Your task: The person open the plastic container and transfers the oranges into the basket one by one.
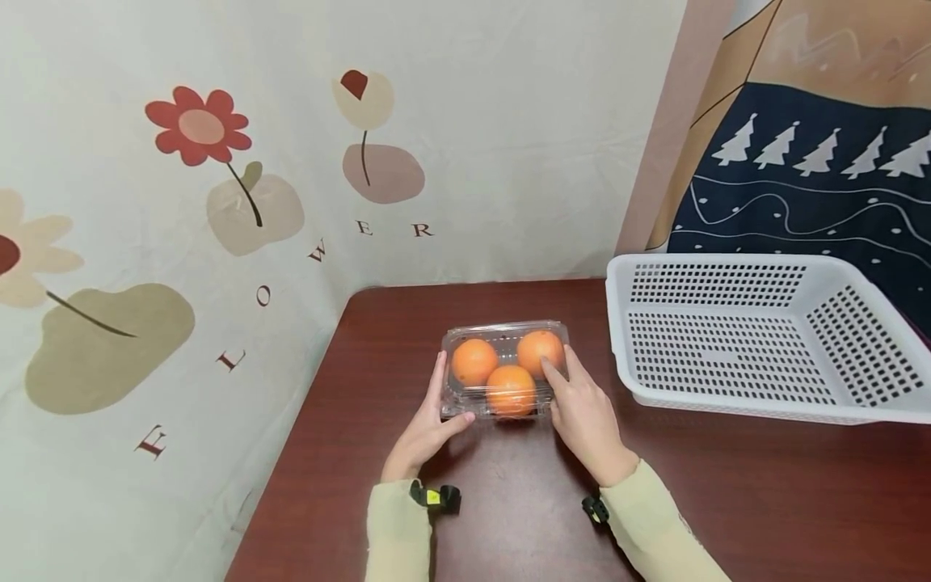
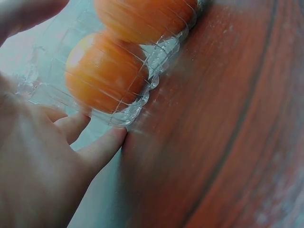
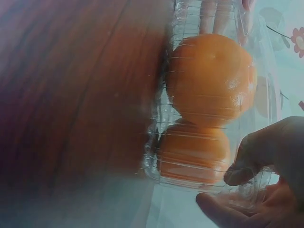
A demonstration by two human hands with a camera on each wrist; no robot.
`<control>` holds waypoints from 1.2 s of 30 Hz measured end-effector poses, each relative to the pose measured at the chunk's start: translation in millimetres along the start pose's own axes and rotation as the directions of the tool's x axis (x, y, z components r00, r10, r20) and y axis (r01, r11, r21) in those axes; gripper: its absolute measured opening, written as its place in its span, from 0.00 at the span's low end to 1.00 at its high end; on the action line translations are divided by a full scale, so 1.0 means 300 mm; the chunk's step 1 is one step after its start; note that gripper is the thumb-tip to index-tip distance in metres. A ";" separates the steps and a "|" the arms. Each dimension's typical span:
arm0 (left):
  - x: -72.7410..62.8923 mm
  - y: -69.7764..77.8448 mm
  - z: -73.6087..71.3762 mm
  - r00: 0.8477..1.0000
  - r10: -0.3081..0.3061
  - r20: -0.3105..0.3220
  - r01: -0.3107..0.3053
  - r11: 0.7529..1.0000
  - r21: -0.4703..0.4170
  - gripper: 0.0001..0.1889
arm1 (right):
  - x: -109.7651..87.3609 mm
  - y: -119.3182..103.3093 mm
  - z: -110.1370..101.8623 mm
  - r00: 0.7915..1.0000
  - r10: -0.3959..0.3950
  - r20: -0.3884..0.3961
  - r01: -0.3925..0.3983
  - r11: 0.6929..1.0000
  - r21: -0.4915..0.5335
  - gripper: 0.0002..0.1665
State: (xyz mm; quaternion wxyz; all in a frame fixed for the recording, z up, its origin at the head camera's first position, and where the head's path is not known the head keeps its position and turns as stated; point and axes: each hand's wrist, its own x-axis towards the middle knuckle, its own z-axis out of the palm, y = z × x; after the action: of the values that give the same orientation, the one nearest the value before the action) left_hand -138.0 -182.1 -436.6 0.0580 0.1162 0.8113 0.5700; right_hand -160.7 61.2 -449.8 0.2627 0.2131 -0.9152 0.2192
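A clear plastic clamshell box [image 1: 454, 402] sits on the table with three oranges inside: a left orange [image 1: 474, 362], a front orange [image 1: 511, 391] and a right orange [image 1: 540, 352]. My left hand [image 1: 427, 427] holds the box's left side, fingers along the wall and thumb at the front corner. In the left wrist view, fingertips touch the box's lower edge. My right hand [image 1: 587, 414] is at the right front corner, its index finger over the right orange. The right wrist view has its fingers [image 3: 240, 176] pinching the box's rim. Whether the lid is fully fastened is unclear.
On the right of the brown table [image 1: 509, 501] stands a white perforated plastic basket [image 1: 727, 408]. Behind and to the left hangs a pale flower-printed cloth [image 1: 509, 162]. A dark blue tree-patterned cloth [image 1: 800, 194] is behind the basket.
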 end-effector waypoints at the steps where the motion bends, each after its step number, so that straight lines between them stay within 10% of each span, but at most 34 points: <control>1: 0.001 0.000 0.000 1.000 0.001 -0.002 -0.001 1.000 0.000 0.50 | 0.001 -0.001 -0.001 1.000 0.001 0.003 -0.001 1.000 -0.006 0.34; 36: -0.006 0.015 0.002 1.000 -0.002 -0.028 0.004 0.997 0.076 0.49 | 0.026 -0.027 -0.041 0.999 0.023 0.049 -0.021 0.998 -0.054 0.31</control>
State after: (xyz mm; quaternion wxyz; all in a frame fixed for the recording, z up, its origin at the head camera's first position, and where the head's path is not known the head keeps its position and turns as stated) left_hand -135.6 -180.5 -432.5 0.0430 0.1089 0.8333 0.5403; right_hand -157.7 58.8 -433.6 0.2433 0.2011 -0.9292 0.1920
